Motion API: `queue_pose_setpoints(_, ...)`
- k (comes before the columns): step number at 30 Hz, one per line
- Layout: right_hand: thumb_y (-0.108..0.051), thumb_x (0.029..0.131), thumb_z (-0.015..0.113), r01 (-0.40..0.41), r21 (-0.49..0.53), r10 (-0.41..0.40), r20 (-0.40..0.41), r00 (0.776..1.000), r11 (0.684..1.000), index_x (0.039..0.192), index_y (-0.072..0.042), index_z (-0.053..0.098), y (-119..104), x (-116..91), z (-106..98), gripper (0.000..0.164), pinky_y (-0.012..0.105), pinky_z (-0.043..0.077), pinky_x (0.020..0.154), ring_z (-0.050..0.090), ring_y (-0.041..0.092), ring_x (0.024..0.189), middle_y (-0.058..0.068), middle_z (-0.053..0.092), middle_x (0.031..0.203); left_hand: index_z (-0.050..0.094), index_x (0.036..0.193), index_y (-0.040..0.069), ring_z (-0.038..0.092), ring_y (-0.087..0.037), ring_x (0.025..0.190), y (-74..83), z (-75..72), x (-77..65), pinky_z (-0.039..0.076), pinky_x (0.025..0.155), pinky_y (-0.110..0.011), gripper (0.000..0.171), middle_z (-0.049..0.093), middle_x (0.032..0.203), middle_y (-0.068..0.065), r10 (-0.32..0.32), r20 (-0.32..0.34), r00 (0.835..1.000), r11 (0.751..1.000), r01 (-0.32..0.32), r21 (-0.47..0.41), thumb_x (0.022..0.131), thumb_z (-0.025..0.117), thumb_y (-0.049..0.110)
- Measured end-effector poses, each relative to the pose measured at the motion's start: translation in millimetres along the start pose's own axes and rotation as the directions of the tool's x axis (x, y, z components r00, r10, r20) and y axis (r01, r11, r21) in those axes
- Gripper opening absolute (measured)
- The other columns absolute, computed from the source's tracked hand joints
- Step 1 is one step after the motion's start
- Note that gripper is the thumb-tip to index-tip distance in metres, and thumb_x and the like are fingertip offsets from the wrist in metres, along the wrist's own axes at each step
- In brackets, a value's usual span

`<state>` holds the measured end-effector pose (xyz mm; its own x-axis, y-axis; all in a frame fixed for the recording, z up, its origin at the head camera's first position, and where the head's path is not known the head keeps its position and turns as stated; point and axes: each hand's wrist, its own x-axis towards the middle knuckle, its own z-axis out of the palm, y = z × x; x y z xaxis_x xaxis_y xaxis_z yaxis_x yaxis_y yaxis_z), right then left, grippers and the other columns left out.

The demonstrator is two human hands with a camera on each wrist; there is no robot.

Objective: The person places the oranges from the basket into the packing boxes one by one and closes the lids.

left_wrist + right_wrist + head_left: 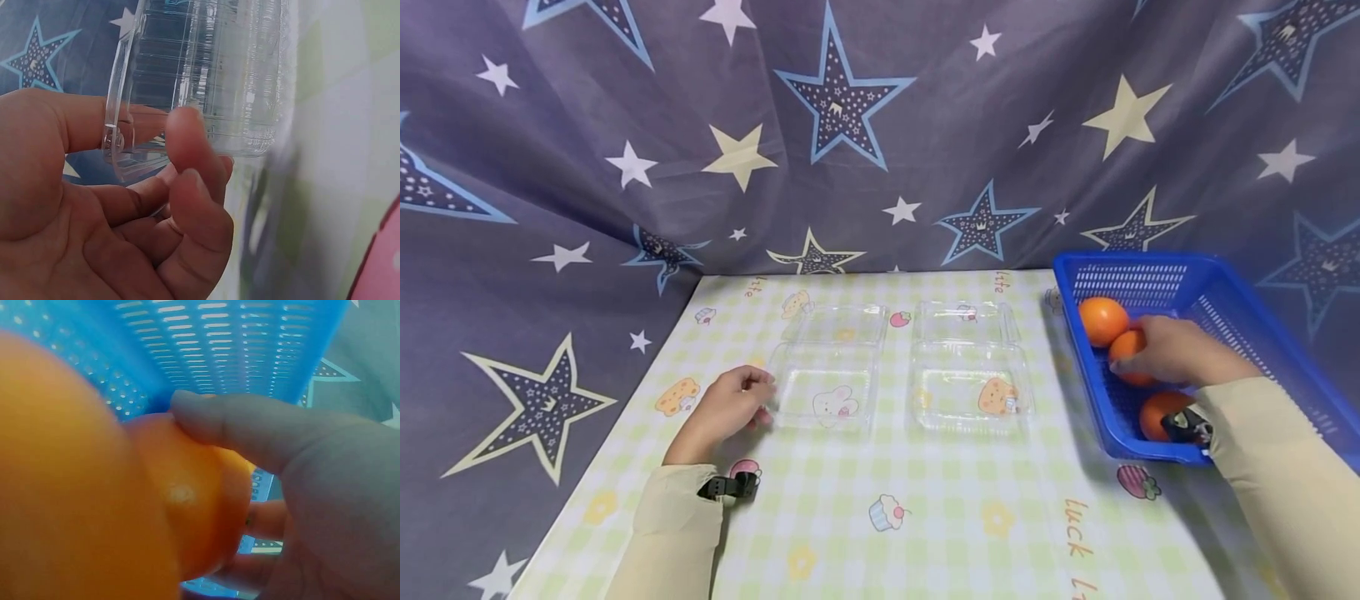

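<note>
My left hand (726,410) is at the left edge of an open, hinged clear plastic container (823,398). In the left wrist view, the thumb shows through the clear wall (200,62) and a curled fingertip (187,134) lies in front of it, pinching the edge. Inside a blue plastic basket (1078,392), my right hand (1180,354) grips an orange (1127,360), with thumb on top and other fingers around its side. A second orange (1103,322) sits just behind it; another orange (1161,414) lies nearer the front, partly hidden by the wrist camera.
A second open clear container (970,400) stands to the right of the first, lid tilted back. Both sit on a checked, printed tablecloth (820,517). A star-patterned curtain (895,100) hangs behind the table. The basket's raised rim (1150,454) runs along the table's right side.
</note>
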<state>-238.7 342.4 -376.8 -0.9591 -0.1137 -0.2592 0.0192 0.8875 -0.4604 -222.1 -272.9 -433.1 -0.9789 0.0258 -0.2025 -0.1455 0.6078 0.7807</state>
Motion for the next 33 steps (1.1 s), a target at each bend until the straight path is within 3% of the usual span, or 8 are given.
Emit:
queue_pose_setpoints(11,-0.045,0.088,0.078,0.001,0.021,-0.001,-0.012,1.0,1.0,0.114,-0.001,0.059,3,-6,-7,0.055,0.035,0.047,0.072,0.059,0.029,0.088,0.012,0.063,0.1,0.06,0.123,0.0,0.07,-0.022,0.069,-1.5,0.4,1.4,0.058,0.066,-0.034,0.034,0.065,0.082,-0.012,-0.035,-0.026,0.999,0.999,0.035,-0.033,0.105,0.054,0.029)
queue_pose_setpoints(16,-0.051,0.088,0.077,0.009,0.02,-0.008,-0.017,1.0,1.0,0.124,0.001,0.056,0,-10,-13,0.066,0.037,0.047,0.074,0.06,0.031,0.092,0.015,0.065,0.106,0.06,0.122,-0.002,0.074,-0.023,0.071,1.0,-2.1,-2.6,0.06,0.068,-0.035,0.035,0.065,0.086,-0.013,-0.042,-0.033,0.999,0.997,0.04,-0.063,0.105,0.054,0.028)
queue_pose_setpoints(23,-0.054,0.088,0.077,0.055,-0.007,-0.055,-0.056,0.997,0.998,0.135,0.006,0.053,-3,-14,-19,0.08,0.053,0.049,0.087,0.061,0.039,0.106,0.025,0.066,0.123,0.059,0.118,-0.005,0.075,-0.024,0.07,3.6,-1.1,-4.7,0.061,0.068,-0.035,0.035,0.069,0.08,-0.013,-0.044,-0.017,0.999,0.995,0.042,-0.094,0.104,0.056,0.027)
queue_pose_setpoints(27,-0.052,0.088,0.078,0.05,-0.004,-0.05,-0.065,0.997,0.999,0.134,0.004,0.054,-5,-17,-21,0.076,0.052,0.049,0.085,0.061,0.038,0.104,0.024,0.065,0.122,0.059,0.118,-0.005,0.075,-0.024,0.07,3.2,-0.2,-5.1,0.061,0.068,-0.035,0.033,0.069,0.081,-0.013,-0.041,-0.013,0.999,0.994,0.039,-0.099,0.104,0.056,0.025)
queue_pose_setpoints(33,-0.058,0.088,0.075,0.039,-0.054,-0.044,-0.089,0.995,0.998,0.141,0.007,0.047,-8,-23,-27,0.089,0.06,0.05,0.086,0.061,0.044,0.108,0.03,0.063,0.126,0.059,0.119,-0.005,0.075,-0.025,0.07,2.9,0.7,-3.9,0.061,0.068,-0.036,0.032,0.067,0.082,-0.014,-0.035,-0.013,0.999,0.995,0.033,-0.098,0.104,0.056,0.023)
